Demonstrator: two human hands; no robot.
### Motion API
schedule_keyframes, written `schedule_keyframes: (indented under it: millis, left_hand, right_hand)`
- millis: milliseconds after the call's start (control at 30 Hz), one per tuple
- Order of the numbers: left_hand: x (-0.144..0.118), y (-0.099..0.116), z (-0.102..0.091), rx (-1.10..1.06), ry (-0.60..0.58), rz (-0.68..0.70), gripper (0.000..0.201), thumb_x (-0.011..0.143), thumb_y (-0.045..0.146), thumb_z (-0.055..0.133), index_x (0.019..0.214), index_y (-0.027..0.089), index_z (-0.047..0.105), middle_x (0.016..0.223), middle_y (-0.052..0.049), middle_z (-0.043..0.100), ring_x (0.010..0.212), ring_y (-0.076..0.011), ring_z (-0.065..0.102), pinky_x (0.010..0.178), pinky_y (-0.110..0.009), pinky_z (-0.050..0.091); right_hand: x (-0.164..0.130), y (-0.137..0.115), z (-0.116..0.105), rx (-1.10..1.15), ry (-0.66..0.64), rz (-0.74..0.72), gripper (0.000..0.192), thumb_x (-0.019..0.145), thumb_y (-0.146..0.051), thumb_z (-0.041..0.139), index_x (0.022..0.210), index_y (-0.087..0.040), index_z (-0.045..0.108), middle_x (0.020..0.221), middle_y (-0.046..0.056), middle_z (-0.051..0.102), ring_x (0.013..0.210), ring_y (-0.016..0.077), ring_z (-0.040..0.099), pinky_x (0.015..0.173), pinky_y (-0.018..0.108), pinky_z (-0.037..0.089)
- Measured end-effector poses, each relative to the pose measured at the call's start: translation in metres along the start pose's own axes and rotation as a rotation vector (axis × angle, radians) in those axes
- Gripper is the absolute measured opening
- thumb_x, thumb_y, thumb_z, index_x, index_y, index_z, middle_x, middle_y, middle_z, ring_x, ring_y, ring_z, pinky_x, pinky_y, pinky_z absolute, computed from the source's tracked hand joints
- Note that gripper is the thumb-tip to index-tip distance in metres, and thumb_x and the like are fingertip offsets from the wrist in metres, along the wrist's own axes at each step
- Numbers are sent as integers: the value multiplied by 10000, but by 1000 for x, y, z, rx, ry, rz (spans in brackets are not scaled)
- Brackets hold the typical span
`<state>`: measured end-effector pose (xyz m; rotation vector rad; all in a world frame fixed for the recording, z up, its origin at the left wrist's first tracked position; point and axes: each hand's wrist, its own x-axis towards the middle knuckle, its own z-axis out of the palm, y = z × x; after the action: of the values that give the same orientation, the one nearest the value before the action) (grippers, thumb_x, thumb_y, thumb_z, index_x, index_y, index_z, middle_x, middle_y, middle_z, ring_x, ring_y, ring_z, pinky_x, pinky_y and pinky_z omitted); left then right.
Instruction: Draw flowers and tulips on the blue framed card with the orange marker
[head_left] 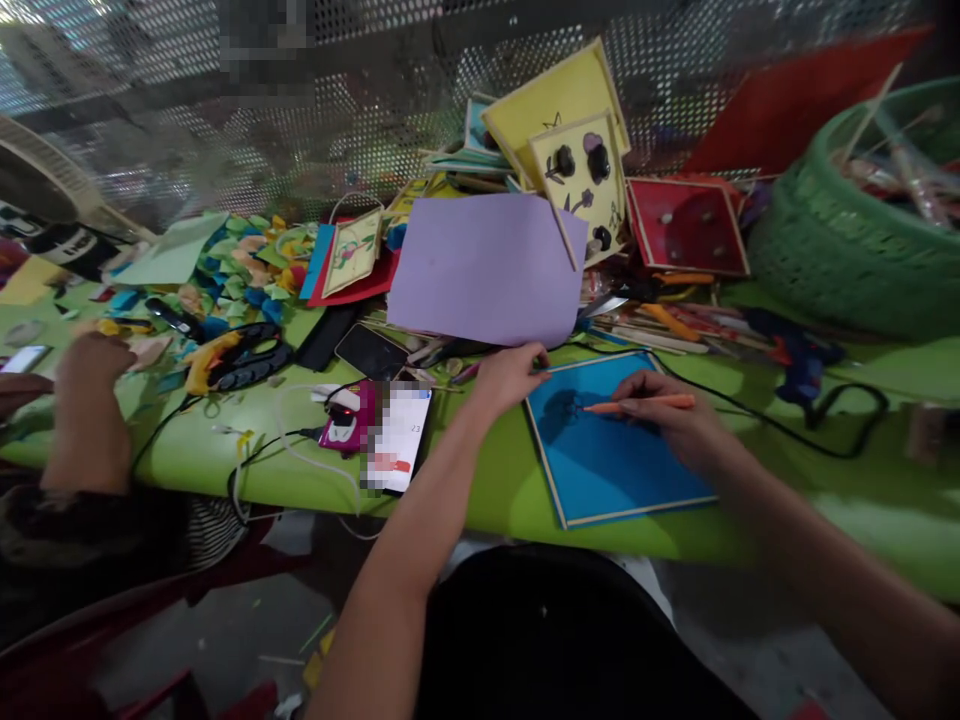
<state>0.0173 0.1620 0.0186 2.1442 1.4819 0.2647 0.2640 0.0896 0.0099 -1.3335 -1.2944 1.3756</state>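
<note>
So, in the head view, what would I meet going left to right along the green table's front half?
Co-worker's forearm, yellow tool, magenta charging block, lit phone, left hand, blue board, dark blue glue gun. The right hand and orange pen, over the board, are left out.

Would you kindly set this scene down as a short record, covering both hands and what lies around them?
Right hand: holds an orange pen, tip at the blue board
Left hand: at the board's upper left corner; exact grip unclear
Blue board: flat, pale strips along its edges, small dark line drawing near the pen tip
Left of board: lit phone
Behind: purple sheet
Far right: green basket
Far left: another person's arm
</note>
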Motion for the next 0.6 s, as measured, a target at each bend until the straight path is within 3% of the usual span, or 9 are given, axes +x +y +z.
schedule_keyframes:
  millis: [267, 600]
  left_hand:
    - [2, 0, 2, -22, 3, -12, 244, 896, 356, 688, 1124, 272, 701, 1002, -47, 757, 970, -247, 689, 838, -322, 473]
    - [4, -3, 3, -35, 16, -2, 227, 882, 362, 697, 1092, 275, 696, 950, -26, 759, 908, -238, 691, 759, -314, 451]
  right_hand:
    - [-8, -3, 7, -195, 36, -25, 326, 721, -525, 821, 682, -242, 664, 665, 22, 662, 631, 180, 568, 572, 316, 404]
    - [-10, -2, 7, -213, 33, -5, 326, 733, -525, 805, 710, -230, 669, 676, 18, 658, 632, 173, 558, 585, 316, 394]
